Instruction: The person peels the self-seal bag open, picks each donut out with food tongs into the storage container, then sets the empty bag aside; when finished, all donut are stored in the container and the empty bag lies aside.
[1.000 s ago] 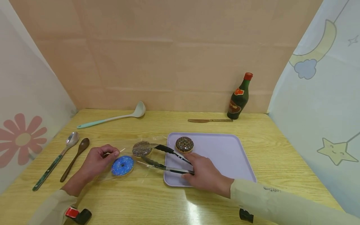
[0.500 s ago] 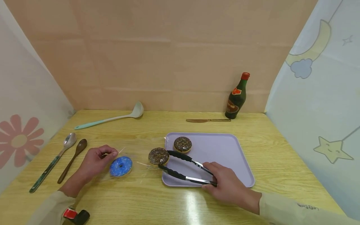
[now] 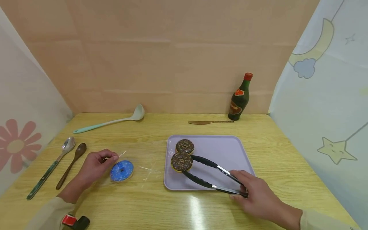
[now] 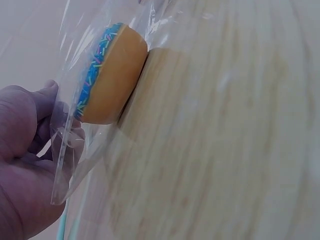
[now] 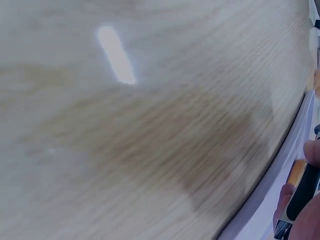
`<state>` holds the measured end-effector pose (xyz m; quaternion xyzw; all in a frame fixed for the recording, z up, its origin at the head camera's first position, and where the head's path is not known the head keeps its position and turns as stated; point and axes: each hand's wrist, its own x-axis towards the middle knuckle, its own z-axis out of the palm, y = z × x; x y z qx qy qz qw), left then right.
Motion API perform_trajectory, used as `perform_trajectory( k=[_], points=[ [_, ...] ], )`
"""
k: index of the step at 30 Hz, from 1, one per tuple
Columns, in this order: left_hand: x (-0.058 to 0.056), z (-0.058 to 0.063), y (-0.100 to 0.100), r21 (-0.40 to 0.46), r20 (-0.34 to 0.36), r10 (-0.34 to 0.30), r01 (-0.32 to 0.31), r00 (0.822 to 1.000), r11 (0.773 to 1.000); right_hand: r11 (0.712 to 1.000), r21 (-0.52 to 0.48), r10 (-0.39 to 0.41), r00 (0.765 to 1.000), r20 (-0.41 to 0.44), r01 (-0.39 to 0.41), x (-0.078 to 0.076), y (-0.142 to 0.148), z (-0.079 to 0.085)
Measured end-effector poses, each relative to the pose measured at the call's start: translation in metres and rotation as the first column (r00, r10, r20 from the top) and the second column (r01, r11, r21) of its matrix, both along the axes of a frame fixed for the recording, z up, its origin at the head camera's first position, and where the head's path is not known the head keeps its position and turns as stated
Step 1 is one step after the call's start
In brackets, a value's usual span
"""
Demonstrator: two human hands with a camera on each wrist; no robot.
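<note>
My left hand [image 3: 97, 166] pinches the edge of a clear plastic bag [image 4: 60, 175] between thumb and fingers. Inside the bag a blue-iced toy donut [image 3: 122, 171] with sprinkles lies on the table; its bun side shows in the left wrist view. With my right hand [image 3: 258, 195] I grip the metal end of black-tipped tongs [image 3: 204, 160]. Their tips are around a chocolate donut [image 3: 181, 162] over the left part of the lilac tray [image 3: 221, 150]. Just behind it a second chocolate donut [image 3: 185, 145] sits on the tray. The right wrist view catches only part of the hand.
On the left lie a green-handled metal spoon [image 3: 53, 166] and a wooden spoon [image 3: 72, 164]. Along the back are a ladle [image 3: 115, 121], a knife [image 3: 211, 122] and a green bottle [image 3: 239, 100]. A patterned cloth [image 3: 316, 105] walls the right side.
My right hand has drawn the tongs rightward, bringing the chocolate donut out of the bag and over the tray. My left hand has kept its pinch on the bag.
</note>
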<state>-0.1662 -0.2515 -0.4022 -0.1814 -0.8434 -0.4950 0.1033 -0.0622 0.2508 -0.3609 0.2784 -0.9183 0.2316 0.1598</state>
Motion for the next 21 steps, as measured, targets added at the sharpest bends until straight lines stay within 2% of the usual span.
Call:
perform_trajectory(
  k=[3, 11, 21],
  points=[
    [0.0, 0.0, 0.0, -0.008, -0.009, -0.003, 0.003, 1.0, 1.0, 0.999, 0.008, -0.037, 0.999, -0.019, 0.037, 0.006, 0.012, 0.001],
    [0.001, 0.001, 0.0, -0.014, -0.01, -0.012, 0.012, 1.0, 1.0, 0.985, 0.048, -0.169, 0.986, 0.008, 0.168, 0.015, 0.039, -0.003],
    [0.002, 0.003, 0.001, -0.015, 0.022, -0.011, 0.012, 1.0, 1.0, 0.972, 0.084, -0.218, 0.975, -0.032, 0.22, -0.003, 0.056, -0.006]
  ],
)
